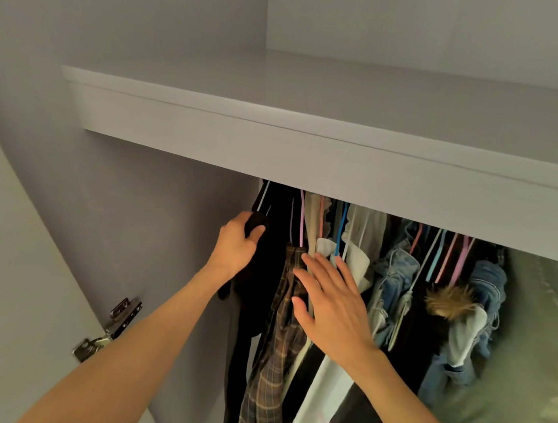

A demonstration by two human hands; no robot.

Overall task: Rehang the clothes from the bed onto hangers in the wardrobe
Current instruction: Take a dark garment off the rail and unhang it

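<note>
L hand (237,241) grips the shoulder of a black garment (258,278) at the far left end of the row, thumb curled over the fabric. R hand (333,303) is flat, fingers straight and spread, pressing vs. the plaid shirt (275,366) and white garment (323,398) just beside it. Further right hang denim pieces (390,281), a fur-trimmed item (451,298), all packed tight on pink and blue hangers (301,220). Shelf (311,152) overhangs the rail, hiding the hooks. Door hinge (110,328) low left on the wardrobe wall (132,213).
</note>
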